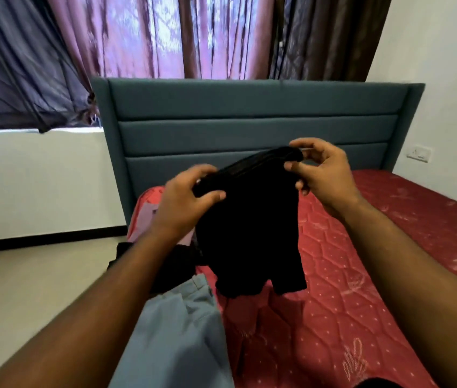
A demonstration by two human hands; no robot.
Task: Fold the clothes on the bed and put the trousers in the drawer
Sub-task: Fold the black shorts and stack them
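Note:
A pair of black shorts hangs in the air above the red quilted mattress. My left hand grips the left end of the waistband. My right hand pinches the right end, held a little higher. The two short legs dangle just above the mattress. Light blue trousers lie on the bed's left edge, below my left forearm. Another dark garment and a pale pink one lie on the bed behind my left arm, partly hidden.
A teal padded headboard stands at the far end, with curtains behind it. Pale floor lies to the left of the bed. A wall socket sits on the white wall at right.

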